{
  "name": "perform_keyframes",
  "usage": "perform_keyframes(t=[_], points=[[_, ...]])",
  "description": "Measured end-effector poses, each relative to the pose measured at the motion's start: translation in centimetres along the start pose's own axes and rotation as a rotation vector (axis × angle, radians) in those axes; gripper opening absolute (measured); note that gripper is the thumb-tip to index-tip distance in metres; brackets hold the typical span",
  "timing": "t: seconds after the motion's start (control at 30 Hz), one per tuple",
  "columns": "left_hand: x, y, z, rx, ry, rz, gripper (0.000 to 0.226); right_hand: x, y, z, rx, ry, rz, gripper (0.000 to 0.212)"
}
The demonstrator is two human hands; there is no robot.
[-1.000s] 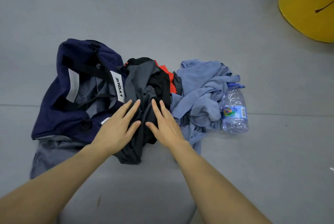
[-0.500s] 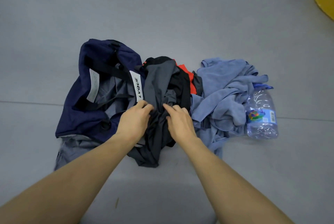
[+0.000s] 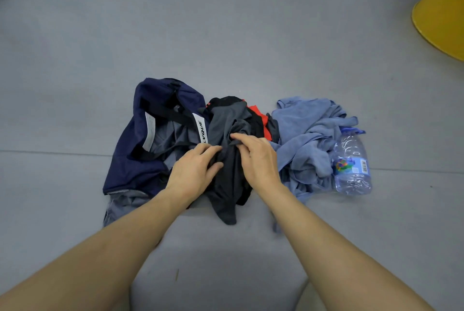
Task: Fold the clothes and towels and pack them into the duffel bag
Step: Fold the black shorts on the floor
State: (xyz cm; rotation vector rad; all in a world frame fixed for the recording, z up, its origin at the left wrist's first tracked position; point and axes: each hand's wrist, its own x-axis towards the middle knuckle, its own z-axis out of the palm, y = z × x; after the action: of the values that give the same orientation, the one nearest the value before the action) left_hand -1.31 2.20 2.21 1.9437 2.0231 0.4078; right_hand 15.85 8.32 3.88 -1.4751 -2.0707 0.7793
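Clothes gripped beside open duffel bag

Both hands pinched the dark grey garment (image 3: 226, 172) at frame centre, left hand (image 3: 193, 172) and right hand (image 3: 258, 160) with fingers closed on its folds. Navy duffel bag (image 3: 130, 160) lay at nine o'clock, blue towels (image 3: 306, 140) at three o'clock.

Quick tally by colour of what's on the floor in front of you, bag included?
Navy duffel bag: 1
Dark grey/black garment pile, with red fabric showing (piece count unclear): 1
Blue towel heap (pieces unclear): 1
Clear water bottle: 1
Yellow object at the frame edge: 1
Total: 5
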Motion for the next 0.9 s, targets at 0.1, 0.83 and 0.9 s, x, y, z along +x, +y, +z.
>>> perform_keyframes(t=[0.1,0.83,0.9], points=[[-0.7,2.0,-2.8,-0.037,0.030,0.043,0.056,0.1,-2.8,-2.6,0.035,0.044,-0.023,0.031],[-4.3,9.3,-24.8,-0.490,0.288,-0.023,0.012,-3.9,-15.7,-20.5,-0.025,0.284,0.021,0.020],[-4.1,10.5,-26.7,-0.447,0.307,0.038,0.012,-3.7,-16.5,-21.3,-0.049,0.253,0.039,0.018]])
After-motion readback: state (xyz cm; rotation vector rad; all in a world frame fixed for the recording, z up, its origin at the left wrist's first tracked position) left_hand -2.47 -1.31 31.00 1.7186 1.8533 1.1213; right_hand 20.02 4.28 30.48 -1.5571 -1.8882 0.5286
